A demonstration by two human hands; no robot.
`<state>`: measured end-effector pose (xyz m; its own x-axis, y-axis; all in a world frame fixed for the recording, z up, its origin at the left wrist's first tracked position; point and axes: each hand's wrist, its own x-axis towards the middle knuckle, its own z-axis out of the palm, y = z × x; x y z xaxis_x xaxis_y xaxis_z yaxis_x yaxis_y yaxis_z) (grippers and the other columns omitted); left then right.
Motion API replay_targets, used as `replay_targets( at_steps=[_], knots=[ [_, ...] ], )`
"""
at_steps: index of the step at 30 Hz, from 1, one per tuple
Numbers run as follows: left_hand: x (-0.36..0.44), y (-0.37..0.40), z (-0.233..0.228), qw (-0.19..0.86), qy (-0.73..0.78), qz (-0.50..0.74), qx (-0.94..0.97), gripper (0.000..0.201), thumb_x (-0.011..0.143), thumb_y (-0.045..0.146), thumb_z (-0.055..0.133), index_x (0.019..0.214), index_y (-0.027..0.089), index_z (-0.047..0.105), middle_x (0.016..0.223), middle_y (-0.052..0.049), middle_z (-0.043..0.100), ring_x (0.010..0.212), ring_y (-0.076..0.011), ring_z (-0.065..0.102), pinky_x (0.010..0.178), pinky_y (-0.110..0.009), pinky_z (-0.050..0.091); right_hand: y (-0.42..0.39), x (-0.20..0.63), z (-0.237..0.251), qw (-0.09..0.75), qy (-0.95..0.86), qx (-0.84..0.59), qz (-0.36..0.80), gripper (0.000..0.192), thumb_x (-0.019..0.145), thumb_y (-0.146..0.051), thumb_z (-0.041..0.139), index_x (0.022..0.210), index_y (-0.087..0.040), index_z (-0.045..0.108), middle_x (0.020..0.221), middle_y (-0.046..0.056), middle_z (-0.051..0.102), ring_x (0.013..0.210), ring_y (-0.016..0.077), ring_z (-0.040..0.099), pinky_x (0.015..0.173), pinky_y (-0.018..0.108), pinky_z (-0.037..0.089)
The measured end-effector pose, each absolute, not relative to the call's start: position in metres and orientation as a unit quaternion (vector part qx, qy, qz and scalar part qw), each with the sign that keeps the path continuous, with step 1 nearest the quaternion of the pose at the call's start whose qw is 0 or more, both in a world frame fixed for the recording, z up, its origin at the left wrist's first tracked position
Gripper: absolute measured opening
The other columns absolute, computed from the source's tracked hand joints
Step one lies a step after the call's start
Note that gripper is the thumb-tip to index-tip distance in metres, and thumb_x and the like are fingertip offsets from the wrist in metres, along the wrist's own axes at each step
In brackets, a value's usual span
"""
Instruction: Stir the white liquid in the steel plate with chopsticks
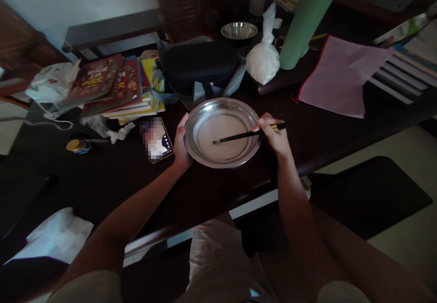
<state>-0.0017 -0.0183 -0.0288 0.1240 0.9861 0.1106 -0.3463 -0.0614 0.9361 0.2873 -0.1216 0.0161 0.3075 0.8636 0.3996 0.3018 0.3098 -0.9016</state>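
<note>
A round steel basin point(195, 146) stands at the dark table's near side, with a layer of whitish stuff point(221, 127) across its bottom; whether it is powder or liquid is unclear. My left hand point(182, 143) grips the basin's left rim, thumb on top and fingers curled round the outside. Over the right rim, my right hand point(275, 136) closes on black chopsticks point(239, 136) with gold bands near the upper end. Their tips point left and down into the basin, near the middle of the whitish stuff.
A phone point(160, 143) lies left of the basin, near a small jar point(78, 146) and stacked books point(102, 79). Behind are a black case point(200, 64), a knotted bag of white powder point(262, 61), a green cylinder point(307, 20) and another metal bowl point(239, 30). A pink pouch point(341, 77) lies right.
</note>
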Motion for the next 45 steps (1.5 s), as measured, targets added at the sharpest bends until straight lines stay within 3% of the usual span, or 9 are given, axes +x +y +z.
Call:
replay_targets(
  at_steps=[13, 18, 23, 45],
  knots=[
    [-0.0014, -0.0196, -0.0277, 0.593, 0.341, 0.577, 0.446, 0.051, 0.094, 0.062, 0.077, 0.133, 0.03, 0.081, 0.154, -0.004, 0.076, 0.151, -0.0328, 0.064, 0.134, -0.05, 0.046, -0.1214, 0.2864, 0.0172, 0.621, -0.519, -0.544, 0.221, 0.062, 0.095, -0.081, 0.067, 0.062, -0.029, 0.074, 0.068, 0.002, 0.071, 0.076, 0.0227, 0.066, 0.086, 0.047, 0.058],
    [-0.0022, -0.0181, -0.0291, 0.587, 0.344, 0.568, 0.463, 0.055, 0.096, 0.066, 0.073, 0.138, 0.031, 0.079, 0.157, -0.006, 0.074, 0.154, -0.0341, 0.062, 0.134, -0.052, 0.045, -0.1214, 0.286, 0.0173, 0.608, -0.537, -0.539, 0.226, 0.058, 0.094, -0.08, 0.07, 0.064, -0.03, 0.075, 0.071, 0.002, 0.072, 0.081, 0.0237, 0.067, 0.087, 0.047, 0.057],
    [-0.0032, -0.0179, -0.03, 0.587, 0.343, 0.562, 0.47, 0.058, 0.096, 0.068, 0.072, 0.14, 0.031, 0.078, 0.158, -0.006, 0.073, 0.155, -0.0337, 0.061, 0.134, -0.05, 0.045, -0.1225, 0.2851, 0.0198, 0.616, -0.518, -0.544, 0.238, 0.062, 0.094, -0.081, 0.068, 0.061, -0.029, 0.074, 0.069, 0.002, 0.071, 0.074, 0.0212, 0.064, 0.083, 0.045, 0.055],
    [-0.0013, -0.02, -0.0271, 0.597, 0.349, 0.565, 0.451, 0.05, 0.098, 0.063, 0.071, 0.137, 0.031, 0.077, 0.16, -0.007, 0.071, 0.163, -0.0346, 0.052, 0.138, -0.051, 0.04, -0.1219, 0.286, 0.0186, 0.613, -0.53, -0.546, 0.211, 0.059, 0.096, -0.079, 0.068, 0.063, -0.03, 0.074, 0.07, 0.003, 0.073, 0.081, 0.0248, 0.067, 0.091, 0.05, 0.058]
  ],
)
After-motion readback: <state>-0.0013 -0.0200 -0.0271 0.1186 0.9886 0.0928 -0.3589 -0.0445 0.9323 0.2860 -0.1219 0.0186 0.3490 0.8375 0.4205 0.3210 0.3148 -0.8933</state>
